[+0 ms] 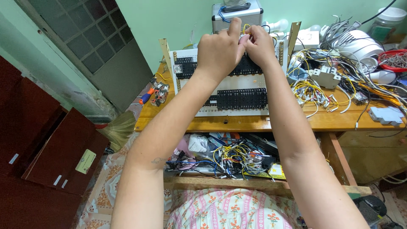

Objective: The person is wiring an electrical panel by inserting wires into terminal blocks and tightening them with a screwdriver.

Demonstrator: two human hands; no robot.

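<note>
The white panel (231, 82) with rows of black terminal blocks stands tilted on the wooden table (254, 122). Its long axis runs from 9 to 3 o'clock, and its face points toward the person. Both hands meet at its top edge, at 12 o'clock. The left hand (218, 51) is closed, with the fingers curled. The right hand (259, 44) pinches a thin yellow wire (246, 27). A heap of loose wires (316, 91) lies at 3 o'clock of the panel.
</note>
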